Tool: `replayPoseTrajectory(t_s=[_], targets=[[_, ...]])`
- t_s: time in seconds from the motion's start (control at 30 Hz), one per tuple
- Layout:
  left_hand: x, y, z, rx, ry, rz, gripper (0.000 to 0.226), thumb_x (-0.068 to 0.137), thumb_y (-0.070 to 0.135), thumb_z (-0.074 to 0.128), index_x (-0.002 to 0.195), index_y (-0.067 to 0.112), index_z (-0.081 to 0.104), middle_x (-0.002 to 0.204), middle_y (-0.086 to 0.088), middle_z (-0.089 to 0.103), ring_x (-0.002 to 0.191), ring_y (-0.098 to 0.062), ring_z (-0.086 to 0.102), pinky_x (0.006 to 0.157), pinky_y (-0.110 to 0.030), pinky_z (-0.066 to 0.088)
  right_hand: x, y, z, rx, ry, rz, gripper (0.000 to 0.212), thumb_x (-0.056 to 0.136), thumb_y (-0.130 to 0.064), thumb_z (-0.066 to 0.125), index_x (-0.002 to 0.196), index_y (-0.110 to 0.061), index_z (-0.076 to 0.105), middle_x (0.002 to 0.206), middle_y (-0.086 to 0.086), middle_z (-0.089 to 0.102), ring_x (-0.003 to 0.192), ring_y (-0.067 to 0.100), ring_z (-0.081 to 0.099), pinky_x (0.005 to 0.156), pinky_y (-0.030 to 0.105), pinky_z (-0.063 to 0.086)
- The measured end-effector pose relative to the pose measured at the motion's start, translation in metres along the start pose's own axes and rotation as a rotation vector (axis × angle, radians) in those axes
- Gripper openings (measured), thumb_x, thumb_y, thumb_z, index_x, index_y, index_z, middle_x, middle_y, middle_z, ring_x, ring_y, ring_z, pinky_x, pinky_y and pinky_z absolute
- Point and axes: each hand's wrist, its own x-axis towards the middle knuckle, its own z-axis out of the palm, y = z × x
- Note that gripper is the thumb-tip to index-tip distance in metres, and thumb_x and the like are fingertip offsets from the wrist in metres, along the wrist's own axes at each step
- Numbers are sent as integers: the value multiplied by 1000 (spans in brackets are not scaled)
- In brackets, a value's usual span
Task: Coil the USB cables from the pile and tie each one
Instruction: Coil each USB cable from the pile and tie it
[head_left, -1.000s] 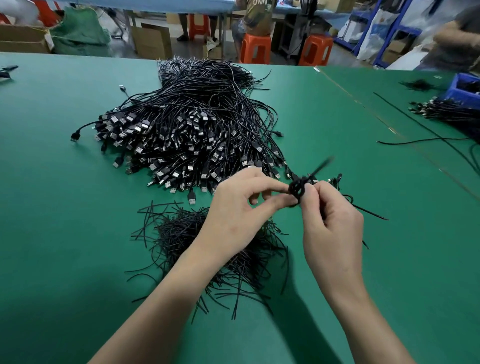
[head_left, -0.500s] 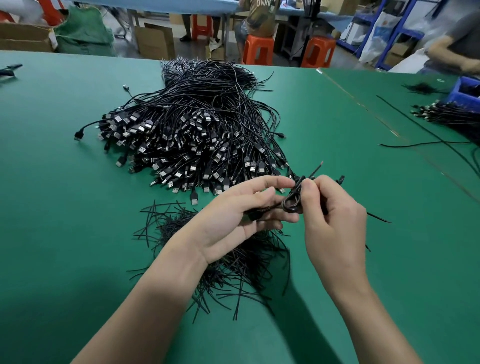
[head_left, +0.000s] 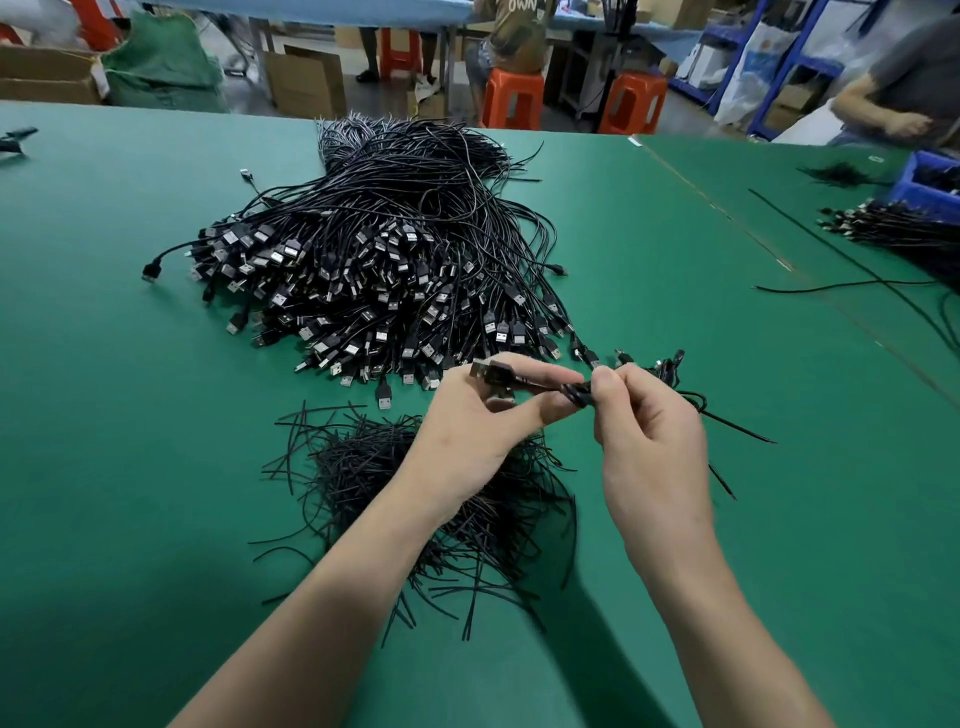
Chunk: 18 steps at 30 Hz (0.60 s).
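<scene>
We hold one coiled USB cable (head_left: 524, 383) in the air between both hands, just above the green worktop (head_left: 130, 467). Its long axis runs nearly level from left to right, dipping a little toward the right. Its silver plug (head_left: 485, 370) points left and shows above the left forefinger. The left hand (head_left: 467, 421) pinches the bundle, forefinger stretched along the top and thumb pressed up from below, the other fingers (head_left: 498, 402) curled beneath. The right hand (head_left: 649, 441) meets it at the bundle's right end, where its thumb and forefinger pinch the dark wrapped part, the remaining fingers (head_left: 644, 400) folded in. Thin black strands trail off to the right past those fingers. Beyond the left fingertips lies the pile of USB cables (head_left: 384, 270), plugs fanned toward us. Under the left wrist spreads the heap of black ties (head_left: 363, 467).
</scene>
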Motion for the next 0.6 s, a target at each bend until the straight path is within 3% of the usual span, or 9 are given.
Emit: replayPoseTrajectory(t_s=[0.07, 0.2, 0.3, 0.37, 0.47, 0.6], targets=[[0, 0, 1, 6, -5, -15, 15, 87, 23, 79, 99, 14, 76, 100, -1, 79, 101, -16, 72, 92, -33, 55, -2, -3, 1, -11, 12, -38, 45, 101, -36, 49, 66, -14, 34, 57, -11, 31, 55, 7, 26, 50, 24, 23], [-1, 4, 4, -18, -49, -115, 21, 89, 40, 67, 96, 21, 72, 87, 8, 75, 85, -4, 65, 84, -25, 54, -2, -6, 2, -14, 33, -122, 46, 105, -25, 51, 64, -21, 31, 56, -12, 30, 55, 6, 25, 50, 21, 22], [-1, 5, 4, -33, -74, -194, 46, 91, 48, 64, 96, 3, 68, 84, -6, 63, 81, -14, 54, 79, -28, 47, -2, -6, 1, -36, 42, -172, 46, 104, -24, 51, 64, -26, 28, 56, -12, 29, 53, 6, 25, 49, 19, 22], [-2, 10, 2, -89, -84, -252, 51, 94, 47, 64, 101, -4, 65, 84, -6, 60, 75, -12, 54, 71, -22, 49, -2, -4, 2, -41, 37, -213, 43, 104, -27, 50, 66, -22, 31, 57, -11, 30, 54, 6, 25, 49, 19, 21], [-1, 17, 0, -172, -101, -326, 43, 95, 42, 70, 102, -1, 70, 82, -2, 64, 69, -8, 59, 63, -18, 51, -1, -3, 3, -119, 60, -337, 40, 104, -26, 50, 68, -21, 33, 57, -8, 29, 51, 8, 26, 49, 20, 21], [-1, 21, -1, -220, -38, -351, 25, 91, 33, 77, 103, 15, 67, 76, 3, 71, 63, -10, 63, 69, -29, 51, 4, -3, -1, -369, 107, -576, 39, 105, -26, 49, 68, -16, 41, 58, -10, 27, 51, 15, 26, 48, 28, 23]])
